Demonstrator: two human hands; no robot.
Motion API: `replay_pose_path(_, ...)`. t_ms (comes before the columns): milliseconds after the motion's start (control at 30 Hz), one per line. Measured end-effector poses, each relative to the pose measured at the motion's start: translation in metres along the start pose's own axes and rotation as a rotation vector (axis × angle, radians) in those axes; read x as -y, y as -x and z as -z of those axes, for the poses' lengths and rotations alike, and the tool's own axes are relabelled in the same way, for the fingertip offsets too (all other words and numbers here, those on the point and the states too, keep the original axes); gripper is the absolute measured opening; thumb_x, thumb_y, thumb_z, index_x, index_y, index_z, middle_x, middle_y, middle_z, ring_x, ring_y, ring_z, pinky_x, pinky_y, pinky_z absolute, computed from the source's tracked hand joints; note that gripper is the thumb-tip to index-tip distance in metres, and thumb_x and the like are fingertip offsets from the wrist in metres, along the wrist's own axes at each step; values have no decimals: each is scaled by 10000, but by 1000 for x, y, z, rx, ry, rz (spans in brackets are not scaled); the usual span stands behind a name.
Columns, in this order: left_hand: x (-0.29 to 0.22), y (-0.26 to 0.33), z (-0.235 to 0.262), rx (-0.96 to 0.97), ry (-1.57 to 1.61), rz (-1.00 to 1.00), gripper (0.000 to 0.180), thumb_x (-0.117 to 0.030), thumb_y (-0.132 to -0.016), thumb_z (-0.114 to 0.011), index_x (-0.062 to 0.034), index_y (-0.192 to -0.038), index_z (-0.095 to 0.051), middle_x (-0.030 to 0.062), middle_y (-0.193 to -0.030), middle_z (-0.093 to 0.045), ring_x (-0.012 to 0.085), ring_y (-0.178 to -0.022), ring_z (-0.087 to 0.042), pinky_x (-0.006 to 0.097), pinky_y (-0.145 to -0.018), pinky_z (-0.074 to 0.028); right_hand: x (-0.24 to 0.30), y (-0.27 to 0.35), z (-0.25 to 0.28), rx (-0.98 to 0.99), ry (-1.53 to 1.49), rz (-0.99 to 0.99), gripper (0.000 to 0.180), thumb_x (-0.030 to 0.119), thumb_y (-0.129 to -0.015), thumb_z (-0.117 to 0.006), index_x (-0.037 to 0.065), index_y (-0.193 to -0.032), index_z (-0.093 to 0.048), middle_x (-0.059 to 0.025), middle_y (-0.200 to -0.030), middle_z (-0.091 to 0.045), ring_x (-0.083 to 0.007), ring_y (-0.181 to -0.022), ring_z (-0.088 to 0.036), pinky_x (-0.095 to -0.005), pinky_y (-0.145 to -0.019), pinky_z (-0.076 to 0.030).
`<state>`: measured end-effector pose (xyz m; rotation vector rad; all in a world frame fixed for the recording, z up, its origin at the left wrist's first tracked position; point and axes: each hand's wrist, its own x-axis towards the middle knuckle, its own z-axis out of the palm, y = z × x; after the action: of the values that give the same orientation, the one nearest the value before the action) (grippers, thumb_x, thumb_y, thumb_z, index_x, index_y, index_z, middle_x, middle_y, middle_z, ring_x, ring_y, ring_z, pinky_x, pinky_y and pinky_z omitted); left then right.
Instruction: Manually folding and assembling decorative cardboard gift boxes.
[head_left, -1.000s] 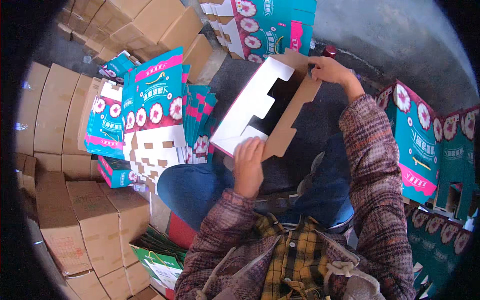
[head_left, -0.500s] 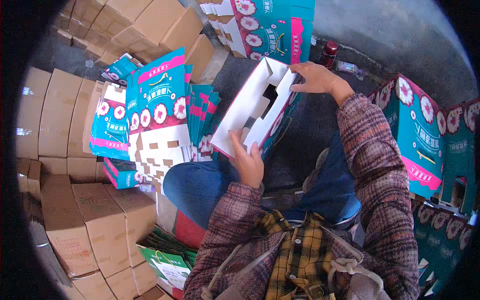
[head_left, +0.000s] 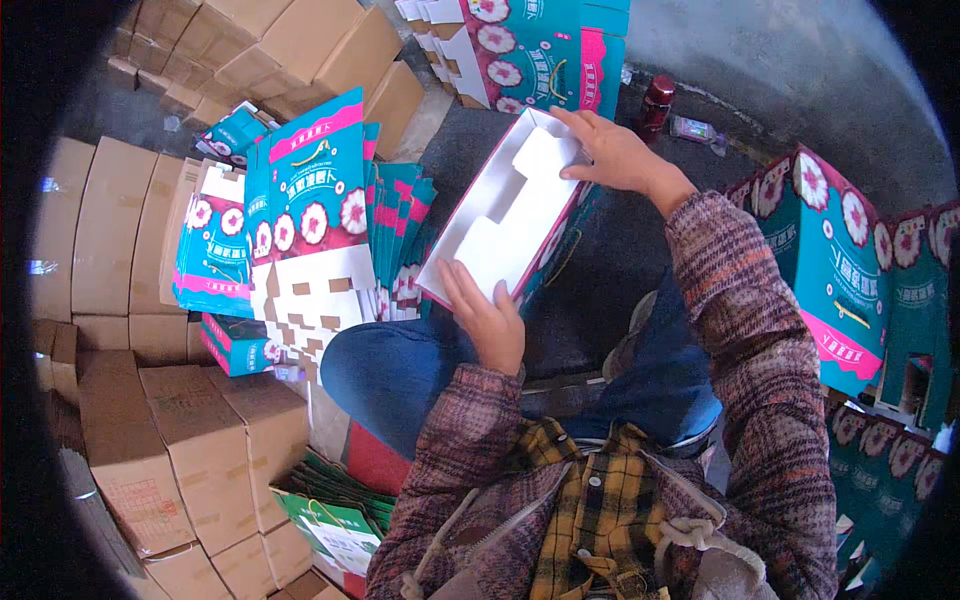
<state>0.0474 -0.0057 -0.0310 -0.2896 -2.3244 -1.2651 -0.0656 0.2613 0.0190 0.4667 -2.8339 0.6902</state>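
A teal and magenta carton (head_left: 505, 215) with white inner faces stands tilted in front of me, its upper end facing me. White flaps with cut-out shapes are folded in across that end. My left hand (head_left: 485, 315) holds the near end, its fingers over the white flap and its thumb at the right edge. At the far right corner, my right hand (head_left: 625, 155) grips the rim with its thumb and fingers on the flap. The carton's lower end is hidden.
Flat teal cartons (head_left: 315, 190) are stacked to the left, beside brown cardboard boxes (head_left: 150, 430). Set-up teal cartons (head_left: 835, 270) stand on the right. A dark red bottle (head_left: 656, 105) and a clear plastic bottle (head_left: 697, 130) are near the wall. Green packaging (head_left: 330, 515) lies at lower left.
The white flaps have come down and together, covering the dark gap through the carton. My right hand has shifted slightly left and up along the rim; my left hand stays at the near end.
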Motion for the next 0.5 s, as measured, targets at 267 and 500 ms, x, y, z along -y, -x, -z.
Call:
replay_pose_path(267,-7,-7,7,463,-541,-201,599,-251,-863,-597,78,-1316,-385,245,-1382,-384,381,-1319,-303,499,-1098,-190,26,11,-16,271,267,219,870,297,-604,-815,128,-1360,-419,-117,-1437,-369,-335,-1321,-342,-465,-1062,-323)
replay_pose_path(500,10,-5,3,492,-558,-257,571,-242,-835,-611,62,-1277,-418,228,-1328,-432,369,-1253,-386,462,-1061,-273,18,0,-33,324,365,255,739,340,-598,-813,150,-1252,-525,-71,-1271,-519,-281,-1197,-476,-421,-904,-458)
